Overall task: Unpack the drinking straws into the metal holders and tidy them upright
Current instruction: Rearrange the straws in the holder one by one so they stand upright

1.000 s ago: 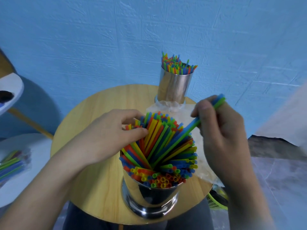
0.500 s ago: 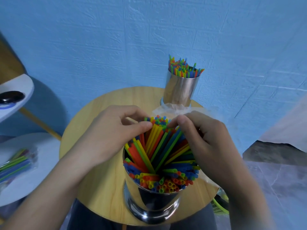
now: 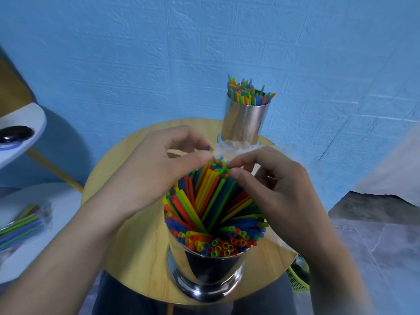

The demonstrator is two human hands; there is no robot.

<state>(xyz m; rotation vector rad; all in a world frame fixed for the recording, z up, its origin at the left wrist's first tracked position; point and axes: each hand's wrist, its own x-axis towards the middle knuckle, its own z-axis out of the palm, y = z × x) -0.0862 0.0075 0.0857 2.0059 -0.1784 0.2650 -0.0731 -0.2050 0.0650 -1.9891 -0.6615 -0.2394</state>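
Surface: round wooden table (image 3: 145, 258) before blue textured wall (image 3: 113, 64).
Straws: multicoloured plastic straws (image 3: 211, 201) in near shiny metal holder (image 3: 204, 276) at table's front edge; long axes fanned, far tips leaning toward wall.
Left hand (image 3: 154, 176): your fingers pinch the far tips.
Right hand (image 3: 279, 194): thumb and forefinger pinch the same tips.
Room: second steel holder (image 3: 244, 123) at far edge, well apart.

A blue wall (image 3: 136, 64) with a raised, brick-like relief fills the far side, evenly lit. In the middle stands a round wooden table (image 3: 136, 246) with a pale grain. At the left a white rounded tabletop (image 3: 29, 117) carries a dark object (image 3: 14, 134), throws a soft shadow on the wall, and a slanted wooden leg (image 3: 52, 169) runs beneath it toward a lower white surface (image 3: 61, 219). At the right lies grey marbled floor (image 3: 386, 246), with a green mesh basket (image 3: 297, 281) near the table's edge.
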